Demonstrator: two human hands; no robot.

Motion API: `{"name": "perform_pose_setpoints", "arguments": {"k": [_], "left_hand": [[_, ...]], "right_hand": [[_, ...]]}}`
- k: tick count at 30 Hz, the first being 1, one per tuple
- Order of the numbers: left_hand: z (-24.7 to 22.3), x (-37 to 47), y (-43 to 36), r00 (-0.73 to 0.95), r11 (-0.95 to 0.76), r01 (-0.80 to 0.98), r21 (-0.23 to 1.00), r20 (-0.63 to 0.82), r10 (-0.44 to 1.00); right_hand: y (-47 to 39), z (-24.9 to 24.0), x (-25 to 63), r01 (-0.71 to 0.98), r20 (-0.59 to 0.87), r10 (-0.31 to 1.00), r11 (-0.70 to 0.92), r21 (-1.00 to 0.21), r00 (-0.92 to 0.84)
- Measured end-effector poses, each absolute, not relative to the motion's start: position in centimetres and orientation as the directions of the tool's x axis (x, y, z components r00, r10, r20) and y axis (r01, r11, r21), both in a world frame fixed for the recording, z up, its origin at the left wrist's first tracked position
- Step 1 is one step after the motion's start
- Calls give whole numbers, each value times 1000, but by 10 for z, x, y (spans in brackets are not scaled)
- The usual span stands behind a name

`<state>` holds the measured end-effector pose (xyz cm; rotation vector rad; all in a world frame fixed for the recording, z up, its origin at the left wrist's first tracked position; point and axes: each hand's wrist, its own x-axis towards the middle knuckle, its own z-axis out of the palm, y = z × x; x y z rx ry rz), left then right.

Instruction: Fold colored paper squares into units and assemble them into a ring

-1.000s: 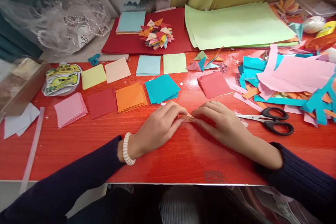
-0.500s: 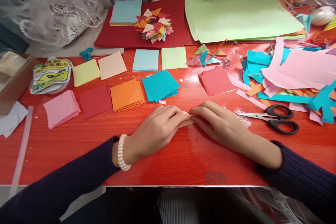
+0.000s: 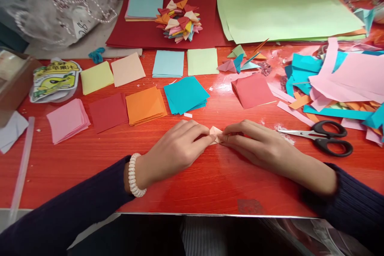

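Note:
Between my two hands, on the red table (image 3: 192,184), lies a small folded piece of peach paper (image 3: 215,131). My left hand (image 3: 183,144) pinches its left side with thumb and forefinger. From the other side, my right hand (image 3: 255,138) grips the right end, its fingertips close to those of the left. Both hands cover much of the paper, so its full shape is hidden. Just beyond them sits a stack of teal paper squares (image 3: 186,94). Black-handled scissors (image 3: 328,136) lie to the right of my right hand, blades pointing toward it.
Paper squares in pink (image 3: 67,120), dark red (image 3: 108,112) and orange (image 3: 145,106) lie at left. A folded-paper ring (image 3: 180,22) rests on red sheets (image 3: 132,34) at the back. Paper scraps (image 3: 354,76) are heaped at right, near large light-green sheets (image 3: 288,12).
The peach paper now shows a pointed fold standing up between my hands, where a flatter strip showed before. My fingers have shifted slightly on it, and the camera view has moved a little.

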<state>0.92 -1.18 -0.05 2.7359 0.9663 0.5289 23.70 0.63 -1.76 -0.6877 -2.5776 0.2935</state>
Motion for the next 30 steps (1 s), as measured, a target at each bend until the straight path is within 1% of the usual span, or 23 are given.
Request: {"name": "perform_pose_setpoints", "arguments": {"k": [3, 10, 12, 13, 15, 17, 19, 21, 23, 25, 30], "left_hand": [[-1, 7, -11, 747, -785, 550, 284, 253, 615], [-1, 8, -11, 745, -779, 539, 321, 249, 618], [0, 9, -12, 755, -789, 543, 286, 244, 608], [1, 9, -12, 768, -805, 539, 249, 248, 591], [2, 9, -12, 812, -855, 501, 133, 271, 517], [3, 8, -12, 862, -899, 439, 0, 282, 421], [6, 6, -11, 890, -911, 402, -94, 272, 365], [8, 4, -11, 896, -906, 402, -133, 260, 360], [10, 2, -13, 893, -899, 417, -135, 245, 377], [11, 1, -16, 884, -886, 447, -126, 212, 416], [11, 2, -28, 862, -852, 505, -135, 129, 490]], "right_hand": [[7, -16, 237, 415, 372, 516, 852, -320, -772], [5, -12, 236, 425, 329, 542, 828, -366, -773], [5, -12, 235, 440, 299, 569, 803, -402, -766], [5, -12, 235, 447, 291, 583, 791, -417, -759], [5, -13, 234, 455, 286, 592, 783, -424, -753], [5, -13, 233, 440, 322, 552, 823, -360, -769], [4, -12, 233, 431, 363, 492, 870, -240, -791], [3, -12, 234, 462, 385, 463, 881, -104, -798], [3, -10, 237, 509, 384, 475, 860, -16, -791], [2, -9, 240, 537, 392, 490, 843, 13, -778], [2, -5, 243, 544, 447, 484, 839, 8, -752]]}}
